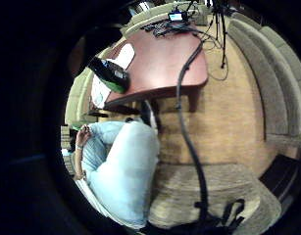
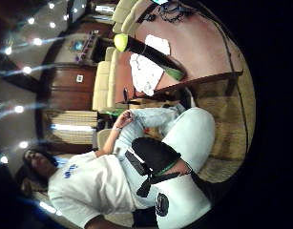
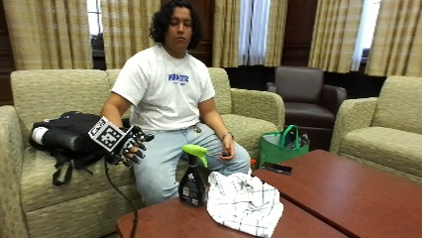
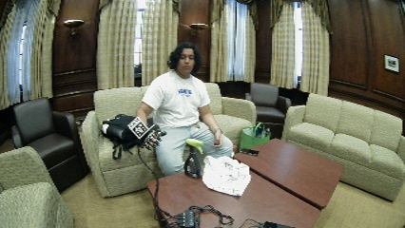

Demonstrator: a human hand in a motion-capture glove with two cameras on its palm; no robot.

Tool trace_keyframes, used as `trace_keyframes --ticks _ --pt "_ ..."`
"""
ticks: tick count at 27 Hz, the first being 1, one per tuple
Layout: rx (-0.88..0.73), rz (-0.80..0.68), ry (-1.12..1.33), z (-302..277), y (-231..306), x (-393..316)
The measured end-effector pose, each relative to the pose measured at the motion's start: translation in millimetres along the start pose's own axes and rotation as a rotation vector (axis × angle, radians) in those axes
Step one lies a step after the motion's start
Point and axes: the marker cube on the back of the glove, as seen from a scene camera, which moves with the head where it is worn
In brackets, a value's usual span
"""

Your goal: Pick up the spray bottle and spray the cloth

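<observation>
A dark spray bottle (image 3: 193, 186) with a green trigger head stands upright on the reddish wooden table (image 3: 356, 198), near the edge by the seated person. A white checked cloth (image 3: 242, 202) lies crumpled right beside it, touching its base. My gloved right hand (image 3: 131, 147) hangs in the air above the sofa seat, beside the person's thigh and well short of the bottle. Its fingers are loosely curled and hold nothing. The palm views show the bottle (image 1: 111, 74) (image 2: 148, 52) and the cloth (image 2: 146, 71) at a distance on the table.
A black bag (image 3: 63, 136) lies on the sofa behind my hand. The person's bare left hand (image 3: 227, 148) rests on their thigh. A green bag (image 3: 280, 146) stands on the floor by the sofa. A small black object (image 3: 277, 168) lies on the table, and cables (image 4: 196, 216) cover its far end.
</observation>
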Motion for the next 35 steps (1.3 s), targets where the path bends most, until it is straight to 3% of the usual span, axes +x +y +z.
trace_keyframes --ticks 10,23,35 --pt "0.046 0.157 -0.503 19.8 -14.4 3.6" --pt "0.037 0.106 -0.394 50.6 -13.1 6.7" --pt "0.036 0.082 -0.436 81.2 -61.6 -12.4"
